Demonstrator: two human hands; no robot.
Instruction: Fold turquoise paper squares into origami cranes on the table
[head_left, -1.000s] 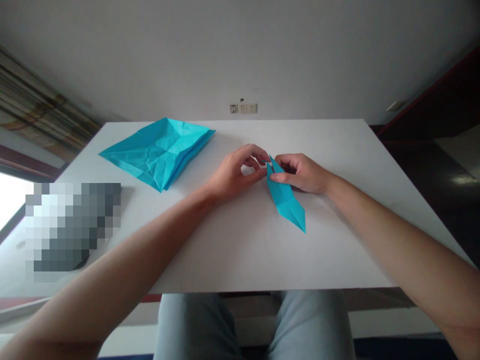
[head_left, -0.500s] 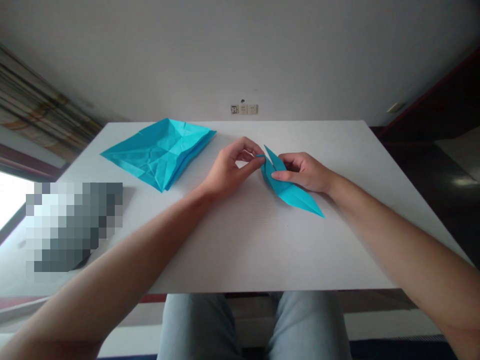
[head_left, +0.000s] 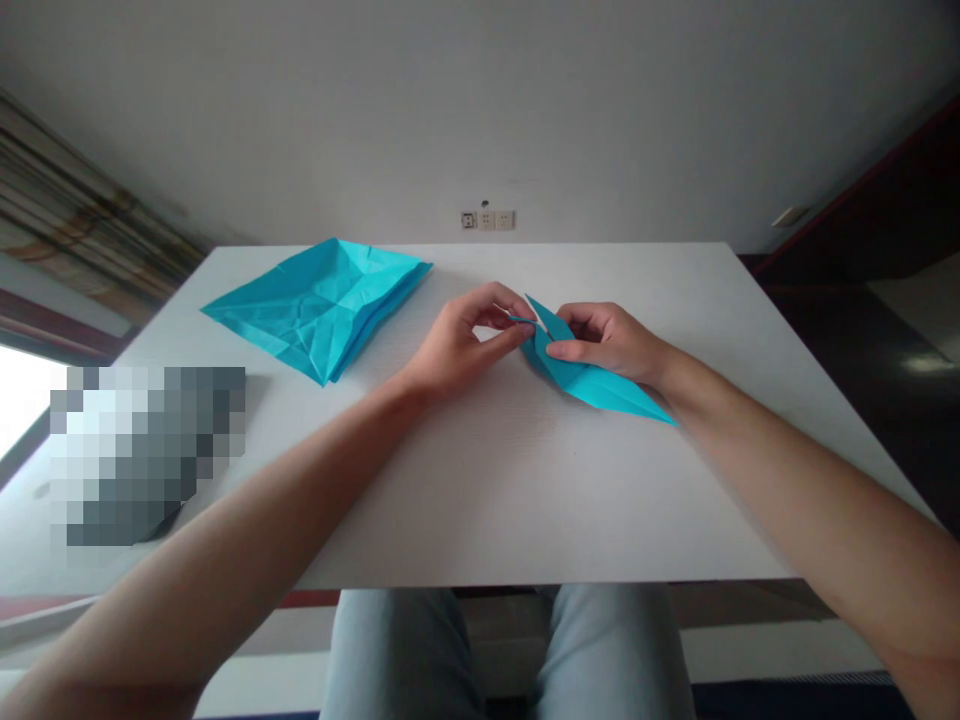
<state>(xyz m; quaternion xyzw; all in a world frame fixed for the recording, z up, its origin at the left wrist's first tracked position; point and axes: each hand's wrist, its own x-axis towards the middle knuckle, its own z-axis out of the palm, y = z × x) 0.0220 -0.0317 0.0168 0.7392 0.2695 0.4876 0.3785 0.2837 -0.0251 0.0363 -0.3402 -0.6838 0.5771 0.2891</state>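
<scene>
A folded piece of blue origami paper [head_left: 581,380] is held above the white table between both hands. It has long pointed ends, one reaching down to the right and one sticking up between the hands. My left hand [head_left: 484,330] pinches a narrow folded tip at its left side between thumb and fingers. My right hand [head_left: 607,340] grips the middle, thumb on the near face and the other fingers behind, partly hidden.
Creased blue paper sheets [head_left: 322,310] lie in a loose stack at the back left of the white table [head_left: 465,500]. A pixelated grey object [head_left: 150,450] is at the left. Wall sockets [head_left: 486,220] sit behind the far edge.
The folded paper has turned slightly, its lower right point swinging right and up toward my right wrist. My left hand has shifted a little down and to the right, still pinching the tip.
</scene>
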